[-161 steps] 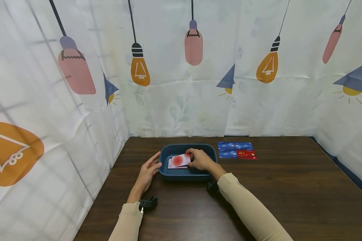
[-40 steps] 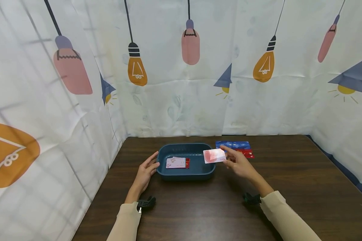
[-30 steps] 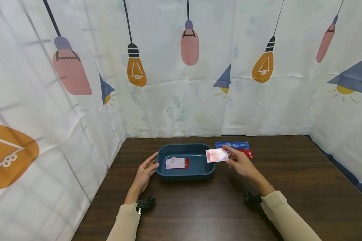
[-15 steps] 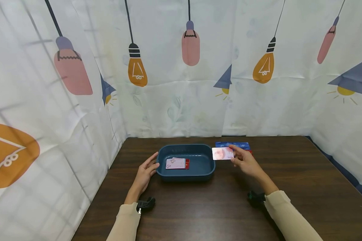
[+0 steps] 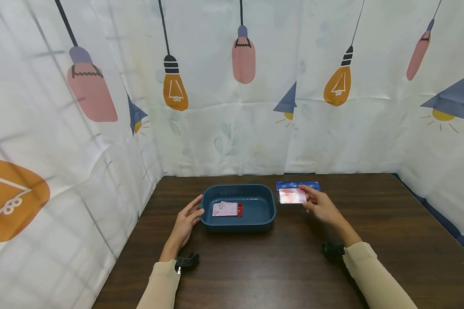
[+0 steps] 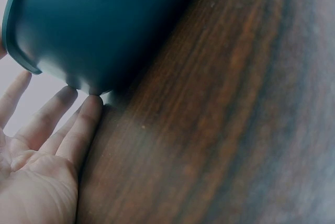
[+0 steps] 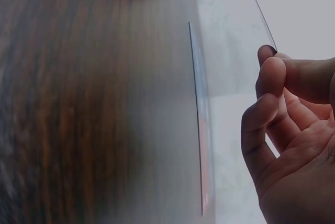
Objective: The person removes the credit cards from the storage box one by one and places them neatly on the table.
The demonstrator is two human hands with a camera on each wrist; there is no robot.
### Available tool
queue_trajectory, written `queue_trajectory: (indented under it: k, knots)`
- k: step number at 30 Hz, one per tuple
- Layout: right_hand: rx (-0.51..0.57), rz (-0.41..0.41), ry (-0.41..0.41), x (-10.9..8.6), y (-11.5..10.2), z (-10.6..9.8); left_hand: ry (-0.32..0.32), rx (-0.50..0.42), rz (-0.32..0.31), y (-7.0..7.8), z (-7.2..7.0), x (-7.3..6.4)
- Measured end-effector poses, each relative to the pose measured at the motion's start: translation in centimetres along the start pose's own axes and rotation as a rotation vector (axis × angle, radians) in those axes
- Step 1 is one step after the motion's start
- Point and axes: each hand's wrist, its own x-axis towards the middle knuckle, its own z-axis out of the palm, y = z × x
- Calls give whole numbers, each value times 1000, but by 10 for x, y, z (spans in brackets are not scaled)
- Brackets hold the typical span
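My right hand [image 5: 325,208] pinches a pink-and-white card [image 5: 291,195] by its right end, over the blue cards [image 5: 298,185] on the table. In the right wrist view, the held card [image 7: 261,15] appears nearly edge-on between thumb and fingers, above the flat cards [image 7: 202,150]. With straight fingers, my left hand [image 5: 185,225] touches the left end of a dark blue plastic tray [image 5: 257,211]. The left wrist view shows those fingertips against the tray's outer wall [image 6: 104,30]. Inside the tray, a pale floral card [image 5: 224,209] overlaps a red card [image 5: 240,210].
The brown wooden table [image 5: 255,270] has its back edge just behind the tray and the blue cards. A white curtain [image 5: 224,141] printed with lamps hangs behind and at both sides. Both wrists carry black straps with small cameras.
My right hand took the pink-and-white card out of the tray and carried it right, now over the laid-out cards, hiding the red one there. The left hand has stayed at the tray.
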Motion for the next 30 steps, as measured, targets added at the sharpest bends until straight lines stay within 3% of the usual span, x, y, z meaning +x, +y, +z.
queue_trajectory:
  k: [11, 30]
  knots:
    - [12, 23, -28, -1, 9, -4, -4, 3, -8, 1, 1, -1]
    - [-118, 109, -154, 1, 17, -1, -10, 1, 8, 2, 1, -2]
